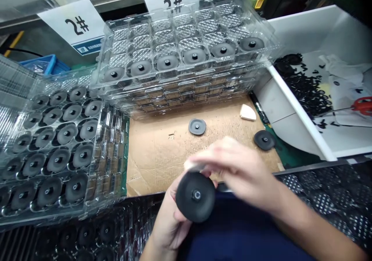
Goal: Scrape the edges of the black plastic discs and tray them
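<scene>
My left hand (171,218) grips a black round disc (197,197) by its edge. The disc is tilted so its face, with a small hub in the middle, points up at me. My right hand (241,168) is over the disc's upper edge, blurred, with its fingers curled together. Something pale shows at its fingertips, too smeared to name. A similar disc (197,126) lies flat on the cardboard sheet (154,152), and another disc (264,139) rests at the sheet's right edge.
Stacked clear trays (186,75) stand at the back, with a front row of discs. More discs fill a clear tray (95,148) on the left. A white wedge-shaped piece (247,112) lies on the cardboard. The white bin (302,114) at right holds small black parts and red-handled tool (362,106).
</scene>
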A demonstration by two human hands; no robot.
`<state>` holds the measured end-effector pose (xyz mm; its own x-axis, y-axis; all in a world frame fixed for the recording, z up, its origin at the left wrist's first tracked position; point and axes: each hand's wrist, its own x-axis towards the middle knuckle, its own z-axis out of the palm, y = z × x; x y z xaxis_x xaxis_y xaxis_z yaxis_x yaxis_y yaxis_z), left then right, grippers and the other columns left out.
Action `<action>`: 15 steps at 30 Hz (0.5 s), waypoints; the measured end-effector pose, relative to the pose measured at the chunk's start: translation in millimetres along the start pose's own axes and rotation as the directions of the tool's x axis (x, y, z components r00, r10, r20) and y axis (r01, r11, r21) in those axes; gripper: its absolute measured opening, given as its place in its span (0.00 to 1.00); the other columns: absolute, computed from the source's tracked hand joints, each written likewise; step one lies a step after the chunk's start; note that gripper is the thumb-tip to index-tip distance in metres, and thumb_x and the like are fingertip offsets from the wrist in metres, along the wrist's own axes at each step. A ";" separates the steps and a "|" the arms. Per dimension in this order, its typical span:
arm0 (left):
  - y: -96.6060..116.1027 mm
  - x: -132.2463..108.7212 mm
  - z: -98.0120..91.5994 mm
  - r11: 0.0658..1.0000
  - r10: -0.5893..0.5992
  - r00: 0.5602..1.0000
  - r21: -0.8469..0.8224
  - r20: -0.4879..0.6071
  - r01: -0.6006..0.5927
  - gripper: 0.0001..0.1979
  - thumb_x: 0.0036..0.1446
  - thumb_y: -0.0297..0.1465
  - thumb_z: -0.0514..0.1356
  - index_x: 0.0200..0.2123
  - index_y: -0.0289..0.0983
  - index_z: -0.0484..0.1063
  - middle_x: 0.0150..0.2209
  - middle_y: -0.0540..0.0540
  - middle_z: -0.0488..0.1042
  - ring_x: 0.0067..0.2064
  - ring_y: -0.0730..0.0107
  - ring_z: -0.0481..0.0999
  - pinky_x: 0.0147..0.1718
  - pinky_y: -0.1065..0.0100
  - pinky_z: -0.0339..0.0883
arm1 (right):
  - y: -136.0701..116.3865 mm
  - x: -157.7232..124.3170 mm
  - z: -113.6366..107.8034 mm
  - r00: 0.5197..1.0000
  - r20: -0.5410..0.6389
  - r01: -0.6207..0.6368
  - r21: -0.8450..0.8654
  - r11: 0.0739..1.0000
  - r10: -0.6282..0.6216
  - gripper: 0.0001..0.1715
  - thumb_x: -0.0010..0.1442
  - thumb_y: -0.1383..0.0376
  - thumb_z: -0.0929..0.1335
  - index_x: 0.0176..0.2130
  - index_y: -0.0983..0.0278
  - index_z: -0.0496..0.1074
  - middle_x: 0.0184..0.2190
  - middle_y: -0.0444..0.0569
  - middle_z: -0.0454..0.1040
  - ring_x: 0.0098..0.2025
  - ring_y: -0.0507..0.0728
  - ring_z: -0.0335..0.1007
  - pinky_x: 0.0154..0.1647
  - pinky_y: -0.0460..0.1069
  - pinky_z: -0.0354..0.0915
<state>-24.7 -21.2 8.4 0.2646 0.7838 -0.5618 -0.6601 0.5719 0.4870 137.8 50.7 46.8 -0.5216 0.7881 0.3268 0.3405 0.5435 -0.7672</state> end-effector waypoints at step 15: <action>-4.1 -2.3 7.2 0.990 0.130 0.991 -0.061 0.011 -0.129 0.28 0.42 0.32 0.70 0.49 0.47 0.71 0.51 0.49 0.75 0.51 0.62 0.74 0.51 0.66 0.66 | -6.5 -34.1 7.9 0.933 -0.229 -0.299 -0.062 0.952 0.278 0.14 0.63 0.65 0.63 0.48 0.61 0.71 0.41 0.49 0.78 0.37 0.55 0.73 0.32 0.49 0.67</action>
<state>-17.5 -23.6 12.5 0.1846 0.8542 -0.4860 -0.7304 0.4501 0.5137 147.2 18.0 36.2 -0.2129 0.9526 0.2174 0.5292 0.2994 -0.7939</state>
